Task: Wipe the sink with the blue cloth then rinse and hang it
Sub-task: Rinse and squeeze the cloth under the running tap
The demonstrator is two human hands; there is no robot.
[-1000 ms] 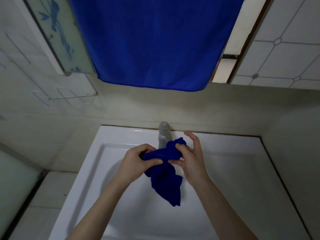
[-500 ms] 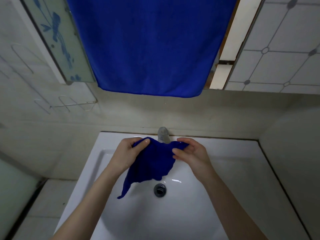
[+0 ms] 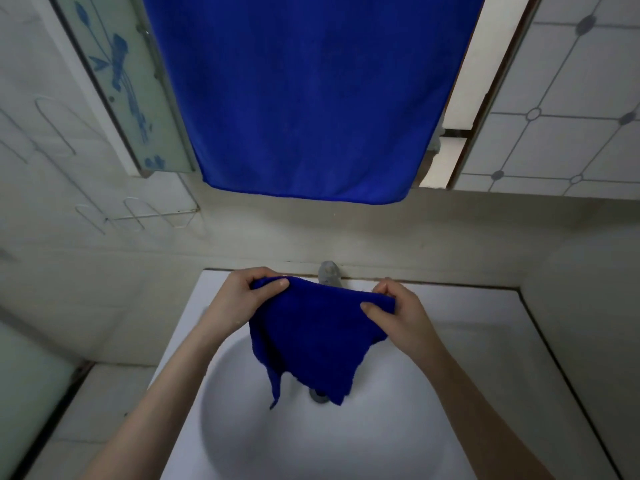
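Step in hand, as judged: the blue cloth point(image 3: 311, 337) was held opened out between 2 hands over the sink point(image 3: 467, 306). That read as squaring it up for hanging, the last part of the task. It could equally have been readied for a rinse, since no running water showed at the tap point(image 3: 329, 271) and the cloth's wetness could not be told.

Left hand point(image 3: 242, 296): pinched the top left corner, thumb laid across the front face, fingers curled behind the edge. Right hand point(image 3: 398, 313): pinched the top right corner the same way, thumb in front, fingers folded behind. Both were closed on fabric and neither was free.

Cloth position: the top edge ran nearly taut from hand to hand, just in front of the tap at the back rim. The rest drooped in uneven folds into 2 ragged points. The lower tip hung over the drain point(image 3: 317, 396) and partly hid it. Whether it touched the basin could not be told.

Next move, as judged: raise both corners together and keep that top edge stretched so the cloth goes over a rail flat, not bunched. 1 large blue towel point(image 3: 311, 98) hung on the wall above, well apart from the hands (its rail was out of frame). A wire rack point(image 3: 138, 216) sat on the wall to the left. Which of these was the hanging spot could not be told.
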